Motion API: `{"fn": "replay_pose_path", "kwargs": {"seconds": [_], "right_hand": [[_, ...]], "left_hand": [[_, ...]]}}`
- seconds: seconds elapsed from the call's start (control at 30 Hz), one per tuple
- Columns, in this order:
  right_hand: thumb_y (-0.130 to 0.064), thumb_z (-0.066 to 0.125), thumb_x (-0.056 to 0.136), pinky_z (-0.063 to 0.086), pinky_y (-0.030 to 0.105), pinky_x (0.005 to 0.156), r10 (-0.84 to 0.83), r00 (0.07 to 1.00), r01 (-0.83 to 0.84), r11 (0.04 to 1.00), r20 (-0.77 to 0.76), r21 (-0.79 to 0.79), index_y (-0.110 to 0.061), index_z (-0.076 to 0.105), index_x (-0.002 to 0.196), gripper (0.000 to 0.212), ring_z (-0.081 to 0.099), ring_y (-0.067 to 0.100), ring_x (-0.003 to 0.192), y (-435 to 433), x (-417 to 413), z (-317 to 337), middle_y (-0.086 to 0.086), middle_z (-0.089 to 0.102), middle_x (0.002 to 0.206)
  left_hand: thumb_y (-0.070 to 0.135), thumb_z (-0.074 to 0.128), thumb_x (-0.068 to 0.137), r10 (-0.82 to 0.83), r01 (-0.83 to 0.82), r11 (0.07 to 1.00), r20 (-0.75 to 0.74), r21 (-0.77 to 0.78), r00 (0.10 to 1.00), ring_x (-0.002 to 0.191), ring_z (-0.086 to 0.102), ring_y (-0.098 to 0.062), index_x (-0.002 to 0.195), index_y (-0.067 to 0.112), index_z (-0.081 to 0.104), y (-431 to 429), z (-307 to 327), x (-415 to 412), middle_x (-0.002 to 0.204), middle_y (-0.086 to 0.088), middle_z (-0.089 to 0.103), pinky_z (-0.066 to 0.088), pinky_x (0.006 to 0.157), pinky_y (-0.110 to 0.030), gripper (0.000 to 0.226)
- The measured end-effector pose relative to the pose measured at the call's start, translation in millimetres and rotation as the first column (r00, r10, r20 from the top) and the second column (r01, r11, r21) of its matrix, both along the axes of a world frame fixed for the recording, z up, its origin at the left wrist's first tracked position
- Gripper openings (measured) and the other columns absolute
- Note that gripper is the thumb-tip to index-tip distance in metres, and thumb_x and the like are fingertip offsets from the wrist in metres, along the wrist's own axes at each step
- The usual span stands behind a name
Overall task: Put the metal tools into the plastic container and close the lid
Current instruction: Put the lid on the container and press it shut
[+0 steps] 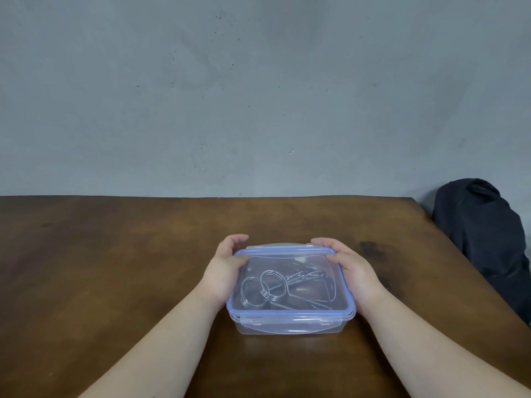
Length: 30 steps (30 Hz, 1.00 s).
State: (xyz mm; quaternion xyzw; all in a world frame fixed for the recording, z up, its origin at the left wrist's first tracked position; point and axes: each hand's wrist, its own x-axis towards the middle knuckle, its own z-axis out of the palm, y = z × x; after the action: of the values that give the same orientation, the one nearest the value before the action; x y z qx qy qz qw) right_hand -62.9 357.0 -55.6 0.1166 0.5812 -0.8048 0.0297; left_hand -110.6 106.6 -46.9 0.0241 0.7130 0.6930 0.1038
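Clear rectangular plastic container [290, 326] sits on the brown wooden table [115, 268], its blue-rimmed clear lid [287, 262] on top, bent silver wire tools [273, 287] inside. I see my left hand [225, 268] and right hand [352, 270] clasping its 2 sides, fingers curled over the lid's far corners.

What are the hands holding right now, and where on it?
Both hold the container by its lidded top: left hand on the left edge, right hand on the right edge, fingers curled at the far corners.

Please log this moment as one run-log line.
metal tools in container | lid on | left hand, right hand gripping sides
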Motion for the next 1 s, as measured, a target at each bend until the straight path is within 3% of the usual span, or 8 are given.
{"fn": "replay_pose_path", "kwargs": {"seconds": [0.13, 0.23, 0.3, 0.37, 0.43, 0.53, 0.7, 1.0], "right_hand": [[0.003, 0.045, 0.095, 0.055, 0.046, 0.084, 0.075, 0.997, -0.075, 0.983, 0.006, 0.166, -0.011, 0.071, 0.118, 0.037, 0.073, 0.032, 0.090, 3.6, 0.7, 8.4, 0.023, 0.075, 0.110], [0.004, 0.043, 0.099, 0.057, 0.038, 0.082, 0.112, 0.994, -0.113, 0.959, 0.016, 0.262, -0.013, 0.069, 0.118, 0.037, 0.073, 0.023, 0.090, 1.6, 3.1, 15.6, 0.019, 0.073, 0.114], [0.003, 0.043, 0.101, 0.052, 0.041, 0.101, 0.132, 0.991, -0.101, 0.881, -0.035, 0.461, -0.019, 0.069, 0.120, 0.038, 0.066, 0.020, 0.113, 3.9, 2.0, 13.6, 0.011, 0.063, 0.136], [-0.015, 0.049, 0.105, 0.029, 0.044, 0.122, 0.285, 0.957, -0.101, 0.514, -0.059, 0.852, -0.024, 0.058, 0.139, 0.036, 0.038, 0.012, 0.143, 9.0, 2.1, 18.6, -0.003, 0.042, 0.159], [-0.053, 0.054, 0.097, 0.009, 0.039, 0.127, 0.479, 0.873, -0.136, 0.058, 0.092, 0.989, -0.023, 0.030, 0.158, 0.072, 0.007, 0.005, 0.153, 8.9, 4.3, 31.2, -0.015, 0.016, 0.165], [-0.087, 0.055, 0.071, -0.006, 0.040, 0.126, 0.537, 0.755, -0.294, -0.238, 0.377, 0.926, -0.019, -0.007, 0.161, 0.130, -0.018, 0.008, 0.152, -0.2, 13.9, 53.4, -0.015, -0.009, 0.166], [-0.081, 0.069, 0.065, -0.002, 0.044, 0.124, 0.451, 0.707, -0.373, -0.417, 0.545, 0.829, -0.024, -0.019, 0.158, 0.141, -0.018, 0.019, 0.154, -14.3, 18.2, 71.4, -0.002, -0.018, 0.170], [-0.068, 0.071, 0.067, 0.021, 0.045, 0.121, 0.456, 0.752, -0.282, -0.429, 0.475, 0.858, -0.028, -0.008, 0.160, 0.128, 0.010, 0.027, 0.150, -26.9, 25.2, 69.3, 0.003, 0.011, 0.166]], "left_hand": [[0.034, 0.061, 0.087, -0.410, 0.107, 0.798, -0.404, -0.593, 0.818, 0.141, 0.023, -0.005, 0.131, 0.036, 0.051, -10.9, 9.0, 0.5, 0.151, 0.011, 0.035, 0.024, 0.115, -0.032, 0.045], [0.078, 0.054, 0.068, -0.749, 0.208, 0.349, -0.139, -0.914, 0.648, 0.147, -0.003, -0.007, 0.152, 0.031, 0.022, -12.3, 22.8, 2.1, 0.162, 0.011, 0.008, -0.004, 0.121, -0.042, 0.102], [0.081, 0.061, 0.060, -0.780, 0.224, 0.183, -0.002, -0.957, 0.626, 0.146, -0.014, -0.010, 0.155, 0.029, 0.005, -10.5, 32.9, 5.1, 0.162, 0.011, -0.007, -0.007, 0.120, -0.039, 0.122], [0.077, 0.067, 0.058, -0.767, 0.225, 0.138, 0.040, -0.965, 0.641, 0.146, -0.016, -0.012, 0.154, 0.028, -0.001, -7.2, 38.7, 9.3, 0.163, 0.008, -0.012, -0.004, 0.120, -0.038, 0.127], [0.074, 0.067, 0.058, -0.754, 0.200, 0.105, 0.053, -0.974, 0.655, 0.147, -0.015, -0.014, 0.154, 0.025, -0.004, -3.8, 41.5, 12.9, 0.163, 0.004, -0.012, -0.001, 0.120, -0.040, 0.130], [0.074, 0.066, 0.059, -0.755, 0.174, 0.028, 0.093, -0.984, 0.649, 0.148, -0.012, -0.018, 0.153, 0.020, -0.009, 0.7, 46.5, 17.1, 0.164, 0.000, -0.009, 0.001, 0.121, -0.043, 0.132], [0.074, 0.064, 0.062, -0.771, 0.148, -0.077, 0.153, -0.986, 0.619, 0.148, -0.006, -0.028, 0.152, 0.017, -0.012, 10.6, 54.7, 21.8, 0.163, -0.008, -0.001, -0.001, 0.120, -0.044, 0.132], [0.075, 0.059, 0.060, -0.775, 0.122, -0.075, 0.135, -0.990, 0.617, 0.144, 0.009, -0.033, 0.153, 0.021, -0.006, 13.5, 53.5, 23.7, 0.158, -0.009, 0.014, 0.015, 0.118, -0.048, 0.126]]}}
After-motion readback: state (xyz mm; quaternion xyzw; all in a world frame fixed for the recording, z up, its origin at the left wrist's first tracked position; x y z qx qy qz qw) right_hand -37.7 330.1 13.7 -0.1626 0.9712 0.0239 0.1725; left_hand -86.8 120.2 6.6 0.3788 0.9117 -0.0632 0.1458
